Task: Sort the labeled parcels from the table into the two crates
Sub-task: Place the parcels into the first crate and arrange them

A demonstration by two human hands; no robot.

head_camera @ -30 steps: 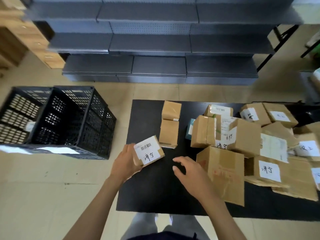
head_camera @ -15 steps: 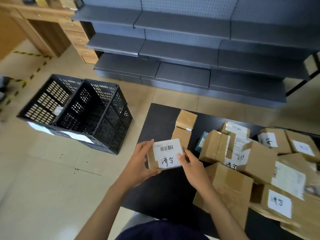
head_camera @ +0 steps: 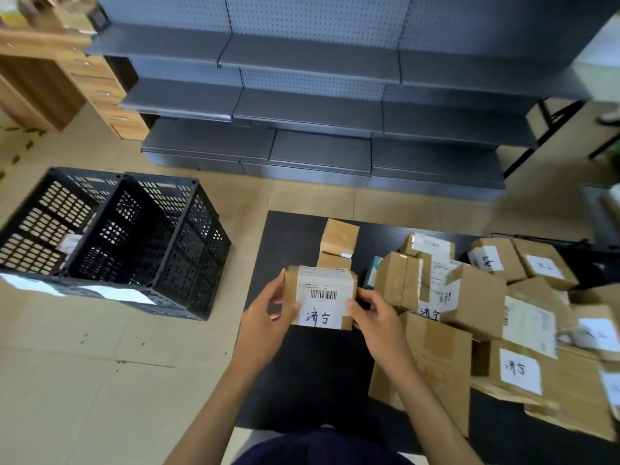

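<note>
A small cardboard parcel [head_camera: 322, 297] with a barcode and a handwritten white label is held up over the left part of the black table [head_camera: 288, 236]. My left hand [head_camera: 268, 313] grips its left side and my right hand [head_camera: 375, 313] grips its right side. Several more labeled cardboard parcels [head_camera: 469, 297] are piled on the table's right half. Two black slotted crates stand side by side on the floor to the left: the left crate [head_camera: 43, 219] holds a small labeled item, and the right crate [head_camera: 161, 236] looks dark inside.
Two small stacked boxes [head_camera: 339, 239] sit on the table just behind the held parcel. Grey metal shelving [head_camera: 302, 112] runs along the back. A wooden desk with drawers [head_camera: 100, 92] stands at the back left. Tan tiled floor lies between the table and the crates.
My right hand came over from the table and took the parcel's right side; both hands now hold it, turned label-up and closer to me. The camera view swung left, then tilted up.
</note>
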